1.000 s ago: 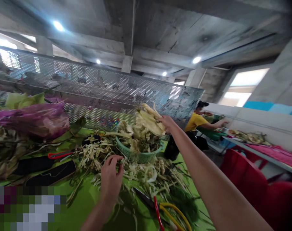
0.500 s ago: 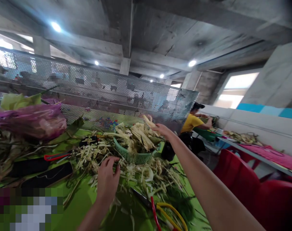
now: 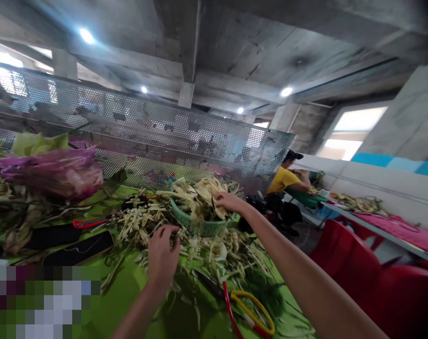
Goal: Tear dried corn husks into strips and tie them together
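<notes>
My right hand [image 3: 230, 202] reaches over the green plastic basket [image 3: 189, 221], its fingers closed on pale dried husks [image 3: 208, 190] heaped inside; its fingertips are partly hidden among them. My left hand [image 3: 162, 254] rests low in front of the basket, by a pile of shredded pale scraps [image 3: 139, 219]. Its fingers are loosely curled, with a gap between thumb and forefinger, and nothing shows in them. Nearer to me lie scissors [image 3: 214, 287] with dark blades and red and yellow handles, pointing away to the left, beside dark green fibre [image 3: 265, 292].
A purple plastic bag [image 3: 54, 172] and a red-handled cutter [image 3: 90, 222] lie left, near a dark phone-like slab [image 3: 79, 249]. A perforated metal partition [image 3: 146, 136] stands behind the green table. At right are red chairs [image 3: 355, 254] and a seated person in yellow [image 3: 282, 179].
My right hand has come down into the basket with the pale husk it held raised above the rim. My left hand keeps nearly the same place; the view has shifted slightly.
</notes>
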`<act>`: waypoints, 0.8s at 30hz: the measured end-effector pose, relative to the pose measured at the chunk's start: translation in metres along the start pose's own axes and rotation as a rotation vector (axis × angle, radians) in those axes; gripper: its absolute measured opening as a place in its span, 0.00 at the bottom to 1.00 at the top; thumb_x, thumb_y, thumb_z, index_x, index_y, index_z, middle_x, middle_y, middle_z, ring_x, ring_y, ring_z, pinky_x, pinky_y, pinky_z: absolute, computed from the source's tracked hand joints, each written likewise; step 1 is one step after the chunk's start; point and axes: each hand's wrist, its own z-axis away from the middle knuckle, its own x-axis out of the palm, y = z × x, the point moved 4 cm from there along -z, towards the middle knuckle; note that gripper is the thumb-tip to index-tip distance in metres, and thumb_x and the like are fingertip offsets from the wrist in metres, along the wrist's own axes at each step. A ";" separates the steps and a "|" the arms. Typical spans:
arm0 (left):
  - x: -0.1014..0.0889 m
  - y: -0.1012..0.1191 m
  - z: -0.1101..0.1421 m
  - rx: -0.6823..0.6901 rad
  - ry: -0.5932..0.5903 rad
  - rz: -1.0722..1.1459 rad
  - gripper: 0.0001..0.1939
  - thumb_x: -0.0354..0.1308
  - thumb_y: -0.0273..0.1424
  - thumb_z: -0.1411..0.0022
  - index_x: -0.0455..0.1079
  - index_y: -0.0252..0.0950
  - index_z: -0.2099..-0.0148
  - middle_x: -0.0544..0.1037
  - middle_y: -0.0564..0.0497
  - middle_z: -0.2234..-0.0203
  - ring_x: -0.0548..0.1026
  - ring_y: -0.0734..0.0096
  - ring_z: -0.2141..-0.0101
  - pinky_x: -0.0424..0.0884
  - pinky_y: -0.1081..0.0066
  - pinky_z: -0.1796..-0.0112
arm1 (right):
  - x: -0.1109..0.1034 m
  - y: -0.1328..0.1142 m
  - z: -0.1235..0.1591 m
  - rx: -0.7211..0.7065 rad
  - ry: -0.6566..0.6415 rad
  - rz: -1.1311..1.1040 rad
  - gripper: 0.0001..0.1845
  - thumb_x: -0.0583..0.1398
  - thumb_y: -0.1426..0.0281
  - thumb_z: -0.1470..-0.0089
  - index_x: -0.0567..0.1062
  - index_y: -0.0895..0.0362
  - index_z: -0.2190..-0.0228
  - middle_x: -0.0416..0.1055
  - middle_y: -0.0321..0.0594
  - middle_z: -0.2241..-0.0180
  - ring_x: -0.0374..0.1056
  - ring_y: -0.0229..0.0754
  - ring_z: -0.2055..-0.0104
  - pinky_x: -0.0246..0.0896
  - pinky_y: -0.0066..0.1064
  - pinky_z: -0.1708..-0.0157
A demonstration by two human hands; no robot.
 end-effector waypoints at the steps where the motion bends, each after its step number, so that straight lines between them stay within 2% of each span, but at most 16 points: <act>1: 0.000 0.000 0.000 -0.007 -0.004 0.001 0.11 0.50 0.27 0.42 0.70 0.39 0.57 0.74 0.45 0.60 0.72 0.59 0.58 0.68 0.59 0.58 | 0.000 0.001 -0.001 0.016 0.010 -0.008 0.12 0.60 0.70 0.60 0.77 0.58 0.69 0.73 0.36 0.75 0.66 0.39 0.72 0.55 0.25 0.73; 3: -0.001 -0.001 0.000 -0.018 -0.011 0.006 0.11 0.50 0.27 0.42 0.69 0.39 0.57 0.74 0.45 0.60 0.72 0.58 0.58 0.68 0.59 0.59 | -0.001 0.004 -0.002 0.039 0.045 -0.037 0.10 0.59 0.73 0.62 0.77 0.59 0.72 0.72 0.37 0.77 0.66 0.40 0.72 0.54 0.26 0.73; 6: -0.001 -0.001 0.000 -0.020 -0.002 0.015 0.11 0.50 0.26 0.43 0.70 0.39 0.58 0.74 0.45 0.60 0.72 0.58 0.58 0.68 0.59 0.59 | -0.009 0.007 0.002 0.048 0.148 -0.125 0.11 0.58 0.75 0.65 0.76 0.59 0.73 0.73 0.39 0.74 0.67 0.42 0.69 0.55 0.26 0.71; 10: -0.001 -0.002 -0.001 -0.023 0.025 0.040 0.11 0.51 0.26 0.44 0.70 0.39 0.58 0.74 0.45 0.61 0.72 0.58 0.58 0.67 0.58 0.56 | -0.031 0.002 0.016 0.030 0.304 -0.343 0.17 0.53 0.73 0.58 0.74 0.60 0.64 0.74 0.42 0.68 0.68 0.42 0.66 0.58 0.26 0.70; 13: 0.001 -0.003 -0.001 -0.051 0.025 0.102 0.11 0.52 0.27 0.43 0.70 0.38 0.57 0.75 0.45 0.61 0.72 0.59 0.57 0.67 0.58 0.55 | -0.046 -0.010 0.031 -0.031 0.336 -0.533 0.20 0.52 0.68 0.54 0.71 0.61 0.59 0.74 0.42 0.65 0.69 0.40 0.67 0.62 0.26 0.69; 17: 0.005 -0.006 0.001 -0.130 -0.013 0.255 0.12 0.53 0.32 0.42 0.69 0.38 0.56 0.75 0.45 0.60 0.72 0.60 0.56 0.66 0.59 0.54 | -0.055 -0.036 0.059 -0.107 0.312 -0.707 0.21 0.54 0.66 0.55 0.71 0.59 0.58 0.74 0.40 0.67 0.68 0.37 0.73 0.63 0.25 0.73; 19: 0.007 -0.007 0.002 -0.167 -0.014 0.354 0.13 0.53 0.35 0.42 0.69 0.38 0.56 0.75 0.46 0.59 0.72 0.62 0.56 0.66 0.61 0.54 | -0.048 -0.048 0.075 -0.138 0.246 -0.850 0.21 0.55 0.67 0.57 0.71 0.58 0.58 0.73 0.38 0.70 0.66 0.36 0.76 0.61 0.24 0.77; 21: 0.007 -0.009 0.002 -0.206 -0.006 0.442 0.14 0.52 0.38 0.41 0.69 0.37 0.56 0.75 0.46 0.59 0.72 0.63 0.57 0.67 0.63 0.55 | -0.032 -0.057 0.089 -0.151 0.180 -0.968 0.22 0.56 0.68 0.59 0.71 0.57 0.58 0.72 0.36 0.71 0.65 0.35 0.77 0.59 0.23 0.79; 24: 0.008 -0.015 0.001 -0.280 -0.012 0.522 0.15 0.51 0.39 0.41 0.70 0.35 0.57 0.76 0.45 0.62 0.73 0.65 0.60 0.67 0.65 0.57 | 0.005 -0.062 0.104 -0.147 0.110 -0.890 0.19 0.56 0.66 0.56 0.71 0.57 0.60 0.73 0.37 0.71 0.66 0.37 0.74 0.61 0.25 0.75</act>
